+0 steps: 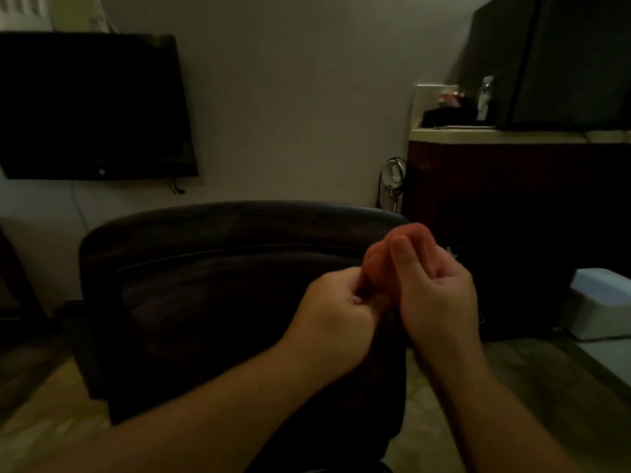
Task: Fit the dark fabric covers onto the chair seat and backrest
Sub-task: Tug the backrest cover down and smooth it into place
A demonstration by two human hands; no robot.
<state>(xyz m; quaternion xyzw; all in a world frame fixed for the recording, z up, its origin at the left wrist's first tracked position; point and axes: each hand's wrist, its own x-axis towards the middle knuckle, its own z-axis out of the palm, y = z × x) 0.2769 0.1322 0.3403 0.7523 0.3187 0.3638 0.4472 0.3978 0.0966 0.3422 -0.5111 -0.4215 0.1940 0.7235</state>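
Head view, dim room. Left hand (336, 302) sits in front of the dark padded chair backrest (218, 268), fingers curled inward; they seem to pinch something small against the other hand, but what it is can't be made out. Right hand (433, 285) touches the left, palm turned toward the person, fingers bent and bunched upward, fingertips (406, 247) level with the backrest's upper right corner. Can't tell whether it holds anything. Neither hand clearly has hold of fabric.

My read: hands are meeting at the backrest's right side to work an edge or a fastening there, or simply to fiddle between steps; the picture doesn't settle it.

Backrest fills the middle of the view, wrapped in dark fabric cover (239, 230) with a seam line running across just below the top edge. Looks like the cover is already pulled over the top, probably why the hands are low at one side rather than up at the rim. Seat is hidden below the forearms, so its cover can't be judged.

Left of the backrest and above it, black flat wall-mounted television (92, 104). Right of the backrest, dark wooden cabinet with pale countertop (512, 206), clutter and a black boxy appliance (563, 59) on top. Further right, low down, pale blue-white plastic box (601, 302). Tan floor (51, 414) under the chair.
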